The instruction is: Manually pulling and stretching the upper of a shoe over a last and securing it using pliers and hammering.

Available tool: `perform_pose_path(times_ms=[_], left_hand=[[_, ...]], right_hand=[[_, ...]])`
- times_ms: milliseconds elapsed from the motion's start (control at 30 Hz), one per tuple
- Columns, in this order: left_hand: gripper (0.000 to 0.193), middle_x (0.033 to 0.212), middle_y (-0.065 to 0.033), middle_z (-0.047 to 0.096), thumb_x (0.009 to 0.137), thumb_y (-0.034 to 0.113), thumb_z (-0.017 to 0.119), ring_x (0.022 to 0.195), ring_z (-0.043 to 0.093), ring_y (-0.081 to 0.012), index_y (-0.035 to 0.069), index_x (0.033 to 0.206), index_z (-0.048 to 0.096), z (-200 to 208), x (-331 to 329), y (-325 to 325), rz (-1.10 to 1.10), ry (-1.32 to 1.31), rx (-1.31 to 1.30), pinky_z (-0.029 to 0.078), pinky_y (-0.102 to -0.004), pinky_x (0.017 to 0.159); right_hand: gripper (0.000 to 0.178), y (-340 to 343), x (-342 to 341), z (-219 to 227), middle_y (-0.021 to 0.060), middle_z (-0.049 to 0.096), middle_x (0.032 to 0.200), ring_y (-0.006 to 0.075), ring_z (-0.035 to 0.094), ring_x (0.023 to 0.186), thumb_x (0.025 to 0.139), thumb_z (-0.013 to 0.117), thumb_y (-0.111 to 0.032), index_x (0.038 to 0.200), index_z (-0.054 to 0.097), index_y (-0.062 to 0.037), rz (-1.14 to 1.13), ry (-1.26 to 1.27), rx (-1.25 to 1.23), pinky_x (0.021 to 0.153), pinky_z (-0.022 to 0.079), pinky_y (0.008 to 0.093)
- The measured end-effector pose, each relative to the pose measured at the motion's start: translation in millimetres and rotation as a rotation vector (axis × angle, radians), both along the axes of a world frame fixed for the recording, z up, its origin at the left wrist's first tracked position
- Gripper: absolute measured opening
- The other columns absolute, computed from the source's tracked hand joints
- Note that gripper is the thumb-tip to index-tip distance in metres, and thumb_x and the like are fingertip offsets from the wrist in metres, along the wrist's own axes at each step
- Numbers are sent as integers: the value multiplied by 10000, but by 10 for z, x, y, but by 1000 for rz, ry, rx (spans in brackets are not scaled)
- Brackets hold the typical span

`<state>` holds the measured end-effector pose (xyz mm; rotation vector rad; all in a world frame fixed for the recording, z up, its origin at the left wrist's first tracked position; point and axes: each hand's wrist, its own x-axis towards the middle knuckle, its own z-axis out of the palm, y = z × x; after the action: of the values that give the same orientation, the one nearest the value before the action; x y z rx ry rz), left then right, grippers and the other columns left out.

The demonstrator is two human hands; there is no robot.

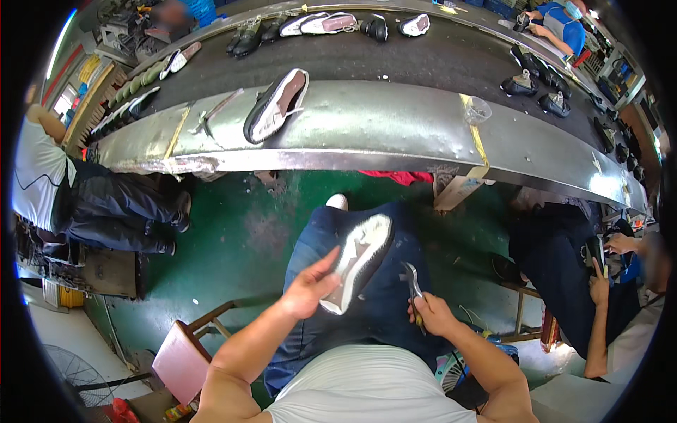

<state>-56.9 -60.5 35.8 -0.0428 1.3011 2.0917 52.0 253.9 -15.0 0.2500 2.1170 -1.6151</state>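
My left hand [310, 285] holds a shoe [358, 259] sole up over my lap; its sole is whitish with a dark rim. My right hand [431, 314] grips a pair of pliers [412, 280], jaws pointing up, a little right of the shoe and apart from it. Ahead, on the metal edge of the conveyor table [367, 127], lies another dark shoe with a white sole [276, 106], beside a thin metal tool [215, 111].
Several shoes [321, 25] ride the dark belt beyond. A seated person [84, 197] is at the left, another person's hands [613, 261] at the right, a third [560, 25] across the belt. A pink stool [185, 356] stands at lower left on the green floor.
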Motion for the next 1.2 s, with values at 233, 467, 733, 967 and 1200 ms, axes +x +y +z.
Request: perform_pose_path(times_ms=[233,467,733,967,1200], left_hand=[[689,1398,-162,556,977,134,609,1201,604,-253,42,1566,265,1520,-1799,606,80,182,-9,496,-402,1018],[665,1288,-168,630,883,6,573,906,685,-248,10,1518,376,1881,-4023,1770,59,591,-701,553,-392,813],[534,1407,-118,558,880,136,585,1299,539,-294,32,1396,500,785,-5001,1871,-421,1997,-2036,438,-449,1058],[461,1212,-210,663,857,225,635,1146,633,-362,48,1282,609,1292,-4566,832,-44,1554,-1754,509,-400,968],[567,1146,-156,676,868,312,715,1052,654,-233,-31,1299,582,1647,-4242,-197,37,522,-1294,520,-358,913]], right_hand=[[404,149,-179,-175,97,689,875,164,681,726,1070,402,-310,1063,606,39,4,-141,-177,697,540,313],[400,267,-290,-401,103,693,915,166,687,754,1081,393,-301,1100,593,44,-88,-274,-473,713,549,312],[397,408,-345,-494,136,690,970,209,692,825,1090,384,-282,1155,575,60,-150,-387,-688,755,553,334],[413,428,-474,-329,146,682,981,228,697,858,1093,366,-294,1173,563,60,-112,-397,-611,789,557,345],[408,246,-373,-374,137,684,972,221,700,835,1092,369,-313,1155,573,35,-83,-360,-543,750,560,342]])
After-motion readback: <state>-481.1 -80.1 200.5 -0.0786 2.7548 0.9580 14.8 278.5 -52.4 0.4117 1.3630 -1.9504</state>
